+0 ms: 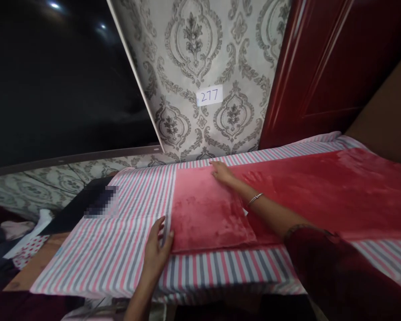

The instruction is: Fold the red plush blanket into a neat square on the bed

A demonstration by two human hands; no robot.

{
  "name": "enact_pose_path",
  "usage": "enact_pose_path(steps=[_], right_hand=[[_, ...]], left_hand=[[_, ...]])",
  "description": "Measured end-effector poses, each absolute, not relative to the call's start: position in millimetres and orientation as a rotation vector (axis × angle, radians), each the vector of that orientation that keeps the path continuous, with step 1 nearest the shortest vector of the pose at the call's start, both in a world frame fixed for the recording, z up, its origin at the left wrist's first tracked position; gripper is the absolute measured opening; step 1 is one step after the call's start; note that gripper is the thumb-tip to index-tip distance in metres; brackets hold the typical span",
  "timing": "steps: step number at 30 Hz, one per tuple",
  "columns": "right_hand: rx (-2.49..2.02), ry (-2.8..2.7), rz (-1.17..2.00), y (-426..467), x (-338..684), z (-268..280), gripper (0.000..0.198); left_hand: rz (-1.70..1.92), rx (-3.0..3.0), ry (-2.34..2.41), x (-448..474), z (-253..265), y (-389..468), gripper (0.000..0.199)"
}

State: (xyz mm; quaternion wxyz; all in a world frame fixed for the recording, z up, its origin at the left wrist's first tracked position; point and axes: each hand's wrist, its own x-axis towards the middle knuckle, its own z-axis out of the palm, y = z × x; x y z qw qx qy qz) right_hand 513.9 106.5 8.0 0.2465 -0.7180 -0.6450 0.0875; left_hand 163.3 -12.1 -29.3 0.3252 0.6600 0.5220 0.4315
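A long red plush cloth (307,196) lies spread across the surface. Its left end is folded over, showing a lighter pink side (203,209) with darker smudge-like marks in the pile. My left hand (157,247) is at the left edge of that fold, thumb and fingers apart, thumb close to or touching the cloth. My right hand (223,173) rests on the fold's far edge, index finger stretched out; its other fingers are partly curled. A small white tag (245,212) pokes out at the fold's right side, beside my right forearm.
Beneath the plush lies a pink, grey and white striped cloth (120,232). A large black screen (63,80) stands at the back left, a dark red door (321,67) at the back right. Numbered paper (210,95) is on the wall. Clothes (20,229) lie at far left.
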Motion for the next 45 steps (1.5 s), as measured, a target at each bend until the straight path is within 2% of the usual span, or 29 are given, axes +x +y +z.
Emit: enact_pose_path(steps=[3, 9, 11, 13, 17, 22, 25, 28, 31, 36, 39, 42, 45], right_hand=[[-2.01, -1.88, 0.297, 122.3, 500.9, 6.3, 0.066], [-2.147, -2.048, 0.409, 148.3, 505.7, 5.4, 0.077], [-2.179, -2.081, 0.442, 156.7, 511.4, 8.6, 0.076], [-2.19, -2.109, 0.47, 163.6, 515.6, 11.6, 0.068], [-2.177, -2.119, 0.454, 164.7, 516.0, 10.4, 0.046], [-2.117, -2.034, 0.275, 137.0, 511.4, -1.4, 0.043], [-1.998, -1.833, 0.117, 113.9, 518.7, 2.2, 0.038], [-1.824, -1.637, -0.004, 93.8, 533.9, 28.3, 0.025], [-1.704, -1.524, -0.131, 82.1, 543.9, 77.1, 0.019], [-1.551, -1.601, -0.28, 93.3, 516.0, 166.5, 0.024], [-1.431, -1.688, -0.307, 122.2, 470.0, 188.5, 0.032], [-1.436, -1.791, -0.233, 155.3, 413.6, 167.8, 0.039], [-1.618, -1.937, -0.019, 173.2, 366.8, 116.1, 0.044]], left_hand=[[1.025, 1.351, 1.308, 153.7, -36.5, -9.6, 0.086], [1.004, 1.18, 1.204, 168.5, -33.1, -7.5, 0.103], [0.953, 1.195, 1.183, 174.2, -35.8, -2.4, 0.109], [0.927, 1.21, 1.146, 179.9, -41.1, 2.3, 0.112], [0.997, 1.328, 1.116, 191.1, -50.7, 3.2, 0.105], [1.1, 1.603, 1.158, 203.5, -44.2, -12.7, 0.074], [1.169, 1.697, 1.096, 209.1, -28.3, -24.5, 0.071], [1.183, 1.768, 0.984, 211.5, -2.0, -35.6, 0.068], [1.191, 1.788, 0.899, 208.1, 33.3, -45.4, 0.064], [1.363, 1.749, 0.906, 169.9, 96.1, -49.5, 0.058], [1.524, 1.65, 1.041, 122.2, 117.0, -35.1, 0.062], [1.518, 1.539, 1.194, 70.9, 108.5, -7.0, 0.073], [1.336, 1.401, 1.372, 29.7, 69.8, 21.3, 0.085]])
